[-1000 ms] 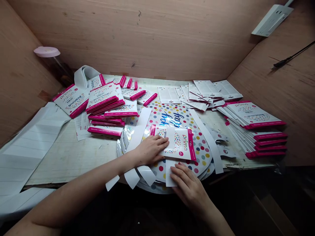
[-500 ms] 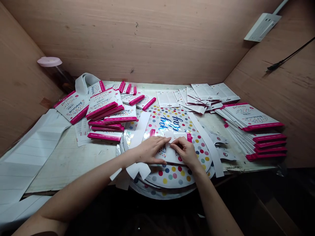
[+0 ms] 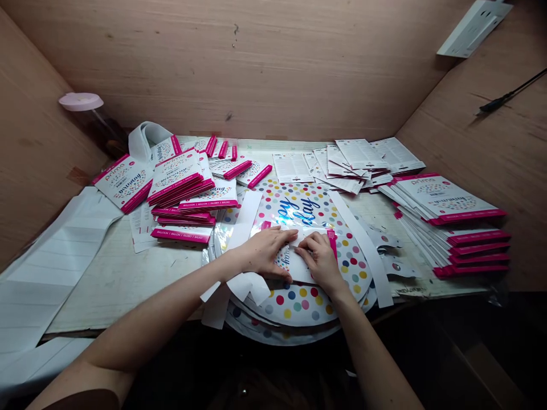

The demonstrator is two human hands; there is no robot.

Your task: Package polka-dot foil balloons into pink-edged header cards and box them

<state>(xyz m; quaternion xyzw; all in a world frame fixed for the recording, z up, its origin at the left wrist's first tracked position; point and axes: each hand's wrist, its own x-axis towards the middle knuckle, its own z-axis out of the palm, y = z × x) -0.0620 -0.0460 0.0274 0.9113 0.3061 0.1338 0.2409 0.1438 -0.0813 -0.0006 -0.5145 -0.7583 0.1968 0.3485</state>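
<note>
left hand (image 3: 265, 251), right hand (image 3: 319, 262): 2 hands, both open, pressing 1 card (image 3: 301, 269) | under it: 1 dotted balloon stack (image 3: 299, 302) | bench (image 3: 119, 285): 1 left pack pile (image 3: 175, 182), 1 right pack pile (image 3: 444, 228)

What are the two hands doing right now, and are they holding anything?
Left hand: fingers spread, pressing on a white balloon packet; grip cannot be told.
Right hand: fingers curled on the same packet; grip cannot be told.

view: head-worn | faces: forward and down | stance: just behind the bench (image 3: 119, 279) | range: close, left hand (image 3: 262, 251) and right hand (image 3: 320, 263) low centre | backdrop: plywood wall (image 3: 239, 68)
</note>
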